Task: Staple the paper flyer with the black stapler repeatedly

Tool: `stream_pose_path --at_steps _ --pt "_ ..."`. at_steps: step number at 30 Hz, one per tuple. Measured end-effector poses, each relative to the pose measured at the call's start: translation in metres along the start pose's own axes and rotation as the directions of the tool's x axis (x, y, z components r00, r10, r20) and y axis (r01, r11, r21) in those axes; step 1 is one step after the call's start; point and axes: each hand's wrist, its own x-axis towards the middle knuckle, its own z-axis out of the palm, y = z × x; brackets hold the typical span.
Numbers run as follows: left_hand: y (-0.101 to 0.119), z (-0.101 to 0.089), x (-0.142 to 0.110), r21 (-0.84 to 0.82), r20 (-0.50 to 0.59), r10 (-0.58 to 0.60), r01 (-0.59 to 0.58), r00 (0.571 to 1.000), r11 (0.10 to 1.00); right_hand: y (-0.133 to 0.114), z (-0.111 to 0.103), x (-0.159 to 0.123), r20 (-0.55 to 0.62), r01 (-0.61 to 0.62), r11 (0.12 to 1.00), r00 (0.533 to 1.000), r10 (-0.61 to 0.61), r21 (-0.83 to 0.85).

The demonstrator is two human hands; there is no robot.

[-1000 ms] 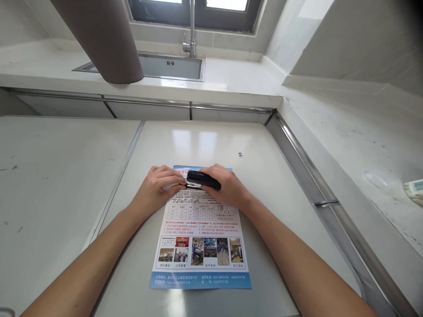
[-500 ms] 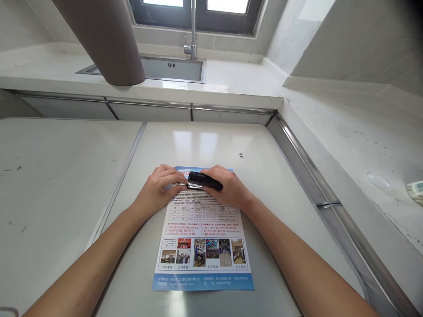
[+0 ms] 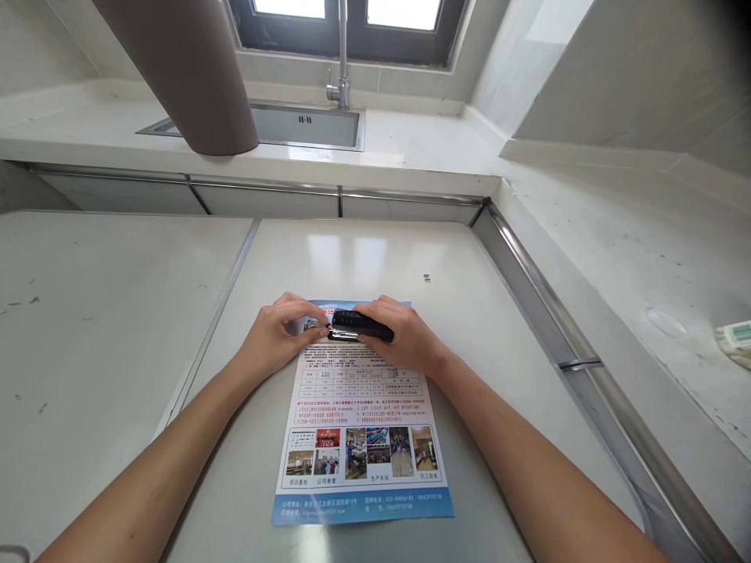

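While daylight is coming through a dark-framed window (image 3: 346,27) far beyond both grips, the glossy white counter (image 3: 498,375) is spreading out beneath them and catching two bright reflections just ahead. A seam (image 3: 226,285) is running along it to the left of the left grip (image 3: 278,328), with small dark marks showing farther out on that side. Well past the grips, a steel sink (image 3: 317,125) and its tap (image 3: 340,92) are sitting in a pale ledge, and a thick brown column (image 3: 188,86) is slanting down in front of the sink. A metal rail (image 3: 531,258) is edging the space to the right of the right grip (image 3: 402,324), and two tiny grey pieces (image 3: 427,277) are lying ahead of it.

The right grip is closing around the rear of a black stapler (image 3: 357,322), whose front end is pointing toward the left grip. The left fingertips are meeting that end; whether they are pinching anything is too small to tell. A printed sheet (image 3: 364,407) is lying under the stapler and reaching back between the forearms.
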Motion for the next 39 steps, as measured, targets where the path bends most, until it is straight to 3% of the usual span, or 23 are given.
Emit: stream_pose_path --at_steps 4,10,21,27,32,35,39 --pt "0.000 0.000 0.000 -0.007 0.009 -0.008 0.008 1.000 1.000 0.000 0.000 0.000 0.001 -0.001 1.000 1.000 0.001 -0.001" --pt "-0.001 -0.002 0.000 0.023 0.021 0.090 -0.090 0.996 0.996 0.001 0.000 0.000 0.004 -0.005 1.000 1.000 0.005 0.007" --pt "-0.004 -0.019 -0.004 0.167 0.043 0.138 -0.143 0.990 0.975 -0.001 -0.001 -0.001 -0.004 -0.036 0.998 0.999 0.036 0.054" --pt "-0.004 -0.024 -0.004 0.115 0.108 0.211 -0.223 0.972 0.968 -0.001 -0.006 -0.002 -0.075 -0.051 0.992 0.995 0.060 0.112" --pt "0.003 -0.021 -0.006 0.062 0.028 0.212 -0.214 0.977 0.975 -0.007 -0.015 0.000 -0.143 -0.005 0.987 0.989 0.029 0.159" --pt "0.010 -0.016 -0.008 0.022 -0.014 0.190 -0.189 0.982 0.982 -0.014 -0.017 0.002 -0.122 0.025 0.983 0.992 -0.003 0.184" --pt "0.015 -0.011 -0.008 -0.002 0.021 0.227 -0.227 0.974 0.974 -0.025 -0.012 0.003 -0.061 0.089 0.972 0.995 -0.078 0.218"
